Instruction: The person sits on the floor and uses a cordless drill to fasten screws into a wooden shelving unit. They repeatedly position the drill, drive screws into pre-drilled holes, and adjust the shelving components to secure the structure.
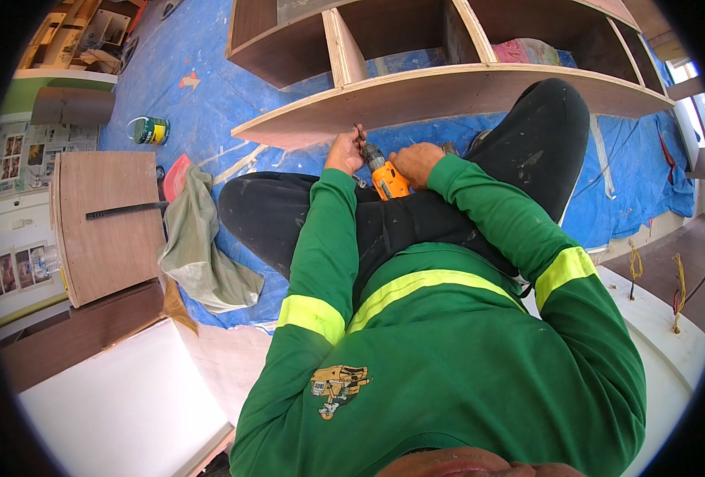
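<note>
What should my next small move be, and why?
Perhaps ease the left hand away from the front of the orange drill before running it: that hand is close beside its front end, while the right hand holds the drill.

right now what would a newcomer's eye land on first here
Probably the bright green shirt with yellow bands, filling the lower middle. Next, the orange drill in the right hand, at upper centre, with the left hand by its front end. Beyond them, a wooden shelf stretches across the top, over a blue sheet.
</note>
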A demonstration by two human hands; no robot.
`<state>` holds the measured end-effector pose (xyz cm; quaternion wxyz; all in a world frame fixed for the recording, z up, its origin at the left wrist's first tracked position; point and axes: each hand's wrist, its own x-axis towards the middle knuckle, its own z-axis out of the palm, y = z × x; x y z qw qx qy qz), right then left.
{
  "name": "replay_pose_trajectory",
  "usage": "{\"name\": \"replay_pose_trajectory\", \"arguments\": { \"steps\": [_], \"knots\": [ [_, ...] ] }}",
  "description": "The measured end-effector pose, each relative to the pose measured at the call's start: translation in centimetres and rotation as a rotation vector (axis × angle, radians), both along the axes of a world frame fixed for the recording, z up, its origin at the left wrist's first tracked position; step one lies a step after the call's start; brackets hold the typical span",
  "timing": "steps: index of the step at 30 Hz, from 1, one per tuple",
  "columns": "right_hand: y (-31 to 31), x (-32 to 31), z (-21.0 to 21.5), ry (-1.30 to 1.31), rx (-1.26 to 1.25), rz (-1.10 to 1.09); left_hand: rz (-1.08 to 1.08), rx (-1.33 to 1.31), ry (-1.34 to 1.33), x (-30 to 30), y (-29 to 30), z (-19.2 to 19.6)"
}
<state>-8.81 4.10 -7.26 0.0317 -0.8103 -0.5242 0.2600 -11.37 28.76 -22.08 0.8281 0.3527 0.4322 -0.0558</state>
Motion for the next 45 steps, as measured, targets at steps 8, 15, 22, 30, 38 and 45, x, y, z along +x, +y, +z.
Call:
{"name": "replay_pose_trajectory", "arguments": {
  "steps": [8, 15, 22, 30, 38, 45],
  "knots": [
    [-0.3, 0.1, -1.2, 0.000, 0.030, -0.018, -0.026, 0.122, -0.029, 0.4, -1.2, -0.1],
    [0.6, 1.0, -6.4, 0.028, 0.109, 0.005, -0.078, 0.472, 0.046, 0.9, -2.8, -2.4],
    [2.2, 0.8, -8.6, 0.087, -0.087, -0.109, -0.056, 0.572, 0.077, 1.7, -3.6, -4.8],
    [2.3, 0.1, -7.2, 0.100, -0.104, -0.173, -0.244, 0.861, 0.032, 1.8, -3.5, -5.4],
    [2.1, 0.8, -7.7, 0.104, -0.083, -0.162, -0.094, 0.615, 0.004, 3.4, -4.0, -4.0],
    [1.8, 1.1, -8.3, 0.083, 0.029, -0.162, -0.047, 0.607, -0.045, 4.3, -3.7, -5.5]
  ]
}}
